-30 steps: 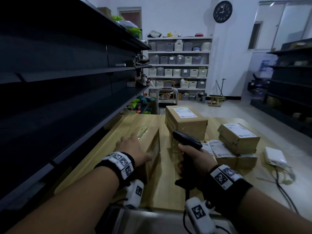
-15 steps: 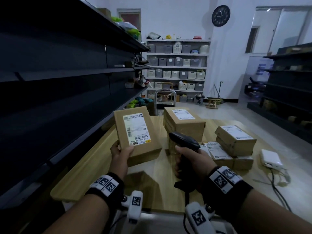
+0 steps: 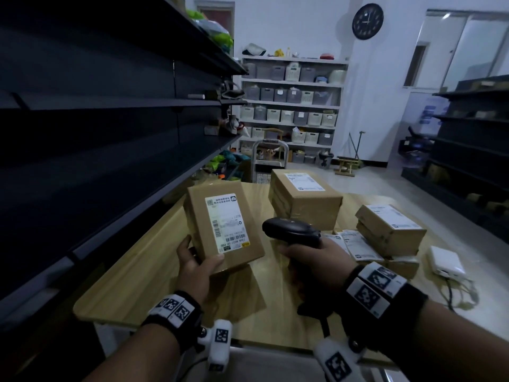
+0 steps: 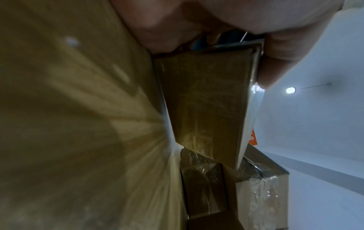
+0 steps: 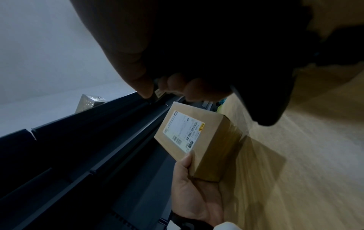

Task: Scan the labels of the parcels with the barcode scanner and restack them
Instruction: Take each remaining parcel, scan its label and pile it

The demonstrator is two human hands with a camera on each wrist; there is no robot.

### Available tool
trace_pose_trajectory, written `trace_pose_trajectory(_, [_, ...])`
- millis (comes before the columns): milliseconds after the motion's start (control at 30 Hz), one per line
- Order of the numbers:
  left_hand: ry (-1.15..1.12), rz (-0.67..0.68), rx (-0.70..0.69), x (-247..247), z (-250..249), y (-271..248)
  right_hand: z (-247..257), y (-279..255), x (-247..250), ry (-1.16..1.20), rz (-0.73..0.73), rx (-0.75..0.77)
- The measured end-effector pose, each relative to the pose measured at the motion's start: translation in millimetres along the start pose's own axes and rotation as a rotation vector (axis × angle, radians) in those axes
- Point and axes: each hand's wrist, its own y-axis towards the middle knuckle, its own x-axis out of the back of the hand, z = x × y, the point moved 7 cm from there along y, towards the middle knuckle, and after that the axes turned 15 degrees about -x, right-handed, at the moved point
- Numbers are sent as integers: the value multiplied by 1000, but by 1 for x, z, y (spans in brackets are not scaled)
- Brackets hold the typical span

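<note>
The left hand (image 3: 197, 267) holds one parcel (image 3: 224, 228) up above the table (image 3: 143, 268), clear of the wood, label (image 3: 227, 223) tilted toward the person. The thumb lies across the lower edge of the labelled face and the fingers curl round behind the near-left corner. The right hand (image 3: 316, 264) is wrapped tight round the handle of the scanner (image 3: 292, 231), whose black head sits just right of the parcel, pointing roughly left and forward; whether a finger is on the trigger cannot be told.

The parcel looks like a flat, stiff cardboard box, and it is likely light, since one hand carries it by a corner. Its brown faces should give dry, sure purchase; the clear tape seen on the boxes in the left wrist view may be slicker. Holding by the bare edges keeps the barcode uncovered, and a firmer two-sided pinch on the long edges would probably steady it for restacking.

The table is pale wood grain, flat and smooth. Beyond the parcel stands a taller stack (image 3: 304, 201); right of it a lower stack (image 3: 389, 230), with some flat labelled parcels (image 3: 355, 245) in front. Further right lies a white adapter (image 3: 446, 261) with its cable. Dark shelving (image 3: 110, 150) runs left of the parcel, and white shelves with bins (image 3: 292, 106) line the far wall under a clock (image 3: 367, 21). The light is dim.
</note>
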Motion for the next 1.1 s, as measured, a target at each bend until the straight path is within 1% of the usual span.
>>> trace_pose_trajectory(133, [-7,-15,-7,1,4,4,8,1,3,-33,-17,15])
trace_pose_trajectory(300, [-56,-59,2,4,7,5,6,-1,5,-69,-24,-13])
trace_pose_trajectory(400, [-48,-80,3,4,3,4,4,-2,5,-86,-34,-29])
trace_pose_trajectory(500, [-53,-58,-11,3,3,6,1,-2,4,-114,-31,-31])
trace_pose_trajectory(700, [55,17,-59,-1,-9,-2,2,-3,5,-201,-53,-35])
trace_pose_trajectory(900, [90,26,-32,2,-1,2,4,-2,7,-214,-61,-23])
trace_pose_trajectory(1100, [86,61,-30,-2,-7,0,5,-12,0,-208,-32,-20])
